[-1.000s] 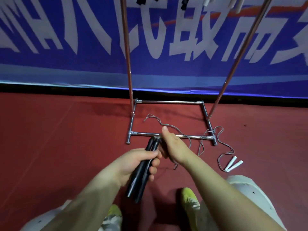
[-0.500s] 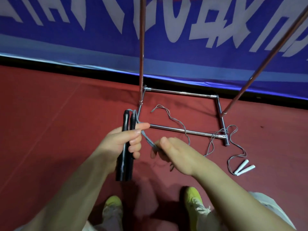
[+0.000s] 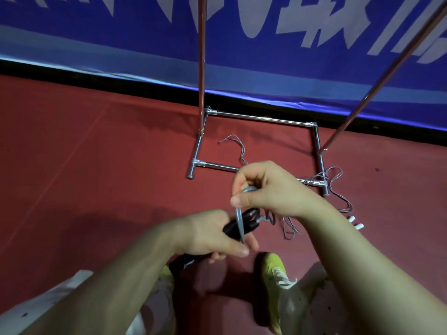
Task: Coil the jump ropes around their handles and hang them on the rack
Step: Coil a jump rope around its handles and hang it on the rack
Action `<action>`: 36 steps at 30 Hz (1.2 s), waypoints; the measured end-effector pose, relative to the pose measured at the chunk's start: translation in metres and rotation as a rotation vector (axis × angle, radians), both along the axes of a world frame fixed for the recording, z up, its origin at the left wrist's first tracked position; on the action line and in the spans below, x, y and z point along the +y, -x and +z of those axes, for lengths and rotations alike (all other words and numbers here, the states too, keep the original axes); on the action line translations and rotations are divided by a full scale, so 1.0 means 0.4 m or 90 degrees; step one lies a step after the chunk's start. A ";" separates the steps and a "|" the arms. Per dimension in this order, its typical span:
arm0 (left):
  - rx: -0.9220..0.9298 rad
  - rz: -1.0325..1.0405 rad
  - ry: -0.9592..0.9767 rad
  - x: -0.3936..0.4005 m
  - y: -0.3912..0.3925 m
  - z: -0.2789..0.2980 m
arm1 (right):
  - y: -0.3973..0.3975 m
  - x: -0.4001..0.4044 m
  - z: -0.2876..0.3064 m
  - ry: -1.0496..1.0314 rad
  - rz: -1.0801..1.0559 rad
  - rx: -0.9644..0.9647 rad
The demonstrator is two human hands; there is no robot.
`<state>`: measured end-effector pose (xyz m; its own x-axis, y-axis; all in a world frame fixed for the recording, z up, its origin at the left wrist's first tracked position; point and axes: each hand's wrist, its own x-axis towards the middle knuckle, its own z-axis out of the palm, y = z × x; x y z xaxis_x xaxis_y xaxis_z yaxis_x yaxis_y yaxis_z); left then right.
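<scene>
My left hand (image 3: 208, 235) grips two black jump-rope handles (image 3: 238, 224) held together, pointing up and to the right. Just above them, my right hand (image 3: 263, 189) pinches the grey rope (image 3: 239, 217), which runs down across the handles. The rest of that rope trails away over the red floor (image 3: 96, 165) toward the rack base (image 3: 261, 118). A second grey rope with white handles (image 3: 355, 222) lies on the floor to the right, partly hidden by my right forearm. The rack's two upright poles (image 3: 202, 56) rise out of view.
A blue banner with white lettering (image 3: 121, 32) runs along the wall behind the rack. My yellow shoes (image 3: 274, 269) stand on the floor below my hands. Rope loops lie tangled around the rack's right foot (image 3: 325, 187).
The handles have tilted from upright to slanting right and dropped lower. My right hand has risen from beside them to above them, carrying the rope over the handles.
</scene>
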<state>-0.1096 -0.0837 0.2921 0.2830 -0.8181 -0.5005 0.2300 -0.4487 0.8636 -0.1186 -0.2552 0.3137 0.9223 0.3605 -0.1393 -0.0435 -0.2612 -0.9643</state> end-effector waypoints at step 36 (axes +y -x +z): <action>0.120 0.495 0.130 0.007 -0.044 -0.010 | -0.005 0.088 -0.085 0.431 -0.367 -0.076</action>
<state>-0.0921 -0.0809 0.2879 0.7321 -0.5030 -0.4594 0.5597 0.0597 0.8265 -0.1165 -0.2199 0.2796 0.9567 -0.2876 -0.0450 -0.2528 -0.7441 -0.6184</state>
